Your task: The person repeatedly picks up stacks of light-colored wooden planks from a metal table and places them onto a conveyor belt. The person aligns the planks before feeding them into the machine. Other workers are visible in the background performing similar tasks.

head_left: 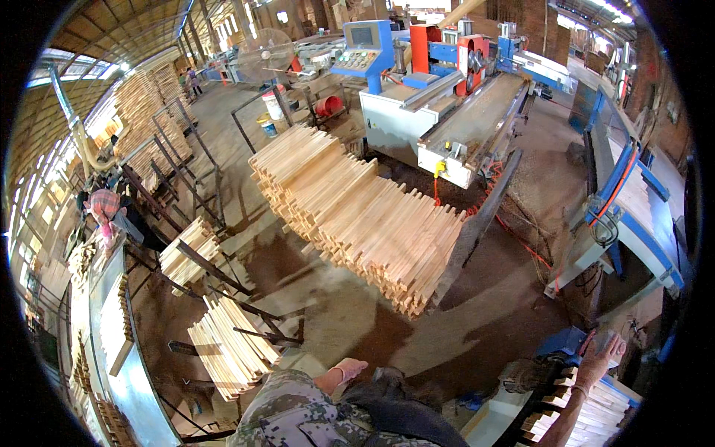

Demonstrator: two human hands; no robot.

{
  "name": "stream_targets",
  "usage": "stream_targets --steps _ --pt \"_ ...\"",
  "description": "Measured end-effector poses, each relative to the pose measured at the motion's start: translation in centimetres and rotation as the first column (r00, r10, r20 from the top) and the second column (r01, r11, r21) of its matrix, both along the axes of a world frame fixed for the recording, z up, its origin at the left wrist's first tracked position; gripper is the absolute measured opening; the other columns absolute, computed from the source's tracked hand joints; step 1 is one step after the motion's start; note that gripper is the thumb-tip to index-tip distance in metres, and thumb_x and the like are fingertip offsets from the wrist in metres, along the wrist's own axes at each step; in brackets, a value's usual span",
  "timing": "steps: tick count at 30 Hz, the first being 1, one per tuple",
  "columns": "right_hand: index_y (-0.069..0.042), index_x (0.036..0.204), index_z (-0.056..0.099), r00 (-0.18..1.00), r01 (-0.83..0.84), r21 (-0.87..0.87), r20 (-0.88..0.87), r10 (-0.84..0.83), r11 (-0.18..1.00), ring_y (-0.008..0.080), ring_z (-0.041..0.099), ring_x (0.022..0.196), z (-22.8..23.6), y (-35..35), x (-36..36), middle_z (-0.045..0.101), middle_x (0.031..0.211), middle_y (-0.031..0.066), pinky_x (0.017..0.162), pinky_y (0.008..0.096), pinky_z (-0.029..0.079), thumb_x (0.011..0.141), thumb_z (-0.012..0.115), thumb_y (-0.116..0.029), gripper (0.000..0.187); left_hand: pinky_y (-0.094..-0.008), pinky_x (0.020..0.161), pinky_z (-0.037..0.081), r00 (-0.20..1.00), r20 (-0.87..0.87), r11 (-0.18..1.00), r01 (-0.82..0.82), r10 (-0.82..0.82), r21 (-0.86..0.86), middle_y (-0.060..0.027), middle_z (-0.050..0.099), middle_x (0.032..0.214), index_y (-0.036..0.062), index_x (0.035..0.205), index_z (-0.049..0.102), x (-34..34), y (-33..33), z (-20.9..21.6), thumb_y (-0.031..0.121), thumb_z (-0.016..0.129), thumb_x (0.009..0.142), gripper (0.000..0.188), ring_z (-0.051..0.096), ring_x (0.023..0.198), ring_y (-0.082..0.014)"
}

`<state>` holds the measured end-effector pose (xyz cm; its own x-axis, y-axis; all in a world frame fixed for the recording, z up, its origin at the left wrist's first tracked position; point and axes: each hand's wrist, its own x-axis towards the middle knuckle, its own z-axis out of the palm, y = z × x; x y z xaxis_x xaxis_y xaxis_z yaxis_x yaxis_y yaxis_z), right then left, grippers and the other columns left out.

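My right hand (600, 359) reaches out at the lower right, its fingers apart over a pale grey part at the end of a machine. Under that forearm lie several light wooden strips (596, 421) side by side, with stepped ends. Close to my body, at the bottom middle, my left hand (344, 374) extends from a camouflage sleeve (298, 413); its fingers look loosely extended, and nothing shows in them. A dark cloth or strap (395, 406) lies beside it. Ahead is a big stack of wooden strips (365, 216), apart from both hands.
Smaller wood bundles (231, 346) rest on dark metal racks (261, 328) to the left, beside a long metal table (134, 372). A person in a checked shirt (104, 208) bends there. Behind the stack stands a machine with a blue control panel (365, 48); red hoses (521, 246) trail across the floor.
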<state>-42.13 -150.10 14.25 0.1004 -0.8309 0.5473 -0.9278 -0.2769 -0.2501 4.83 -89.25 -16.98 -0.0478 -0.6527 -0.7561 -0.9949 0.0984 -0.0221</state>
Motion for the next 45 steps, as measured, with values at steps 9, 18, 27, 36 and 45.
stream_targets --steps 9,18,27,36,45 --pt "-0.016 0.168 0.033 0.991 -0.025 -0.033 -0.135 0.02 0.999 0.0411 0.03 0.159 2.8 2.7 0.6 0.028 0.176 0.0137 0.123 0.0464 0.04 0.1 0.067 -0.025 0.076 -0.0436 0.085 0.055 0.506 -0.421 0.604 -0.785 0.753 0.139 -0.009 0.07 0.109 0.0124 0.13 0.061 -4.9 -2.7 1.5 0.028 0.046 0.109 0.031 0.069 0.105 -0.0283" --pt "-0.008 0.165 0.041 0.964 -0.253 0.148 -0.041 0.261 0.956 0.0377 0.033 0.159 3.2 5.7 3.8 0.03 0.174 0.0217 0.122 0.0443 0.04 0.099 0.064 -0.011 0.069 -0.0453 0.098 0.054 0.011 -0.399 0.128 -0.955 0.917 0.269 -0.0184 0.075 0.122 0.0149 0.125 0.074 -7.9 4.0 2.4 0.028 0.051 0.105 0.033 0.07 0.119 -0.0368" --pt "0.003 0.157 0.049 0.716 -0.675 0.515 0.628 0.303 0.528 0.0099 0.065 0.099 3.2 16.5 17.3 0.063 0.15 0.014 0.089 0.0261 0.055 0.092 0.076 0.001 0.071 -0.044 0.101 0.052 0.592 -0.097 0.591 -0.805 0.8 -0.046 -0.016 0.071 0.131 0.0082 0.126 0.069 -3.8 9.2 2.6 0.024 0.045 0.108 0.034 0.066 0.124 -0.0353" --pt "0.0 0.154 0.053 0.75 -0.6 0.8 0.568 0.339 -0.014 0.0297 0.06 0.14 -4.6 28.6 33.5 0.062 0.151 0.0193 0.116 0.0375 0.046 0.095 0.077 -0.03 0.071 -0.0511 0.087 0.052 0.098 -0.468 0.077 -0.995 0.878 -0.064 -0.0208 0.071 0.111 0.0111 0.112 0.066 9.1 9.9 7.6 0.026 0.05 0.104 0.023 0.067 0.105 -0.0402" --pt "-0.004 0.156 0.053 0.691 -0.557 0.829 0.488 0.533 -0.036 0.0341 0.063 0.136 -5.3 37.3 50.7 0.062 0.151 0.0199 0.114 0.0396 0.048 0.096 0.073 -0.041 0.073 -0.0342 0.064 0.042 -0.794 -0.401 -0.543 -0.606 0.457 0.581 0.0022 0.061 0.082 0.0178 0.096 0.069 22.8 20.9 1.0 0.037 0.066 0.1 0.02 0.055 0.07 -0.0155"
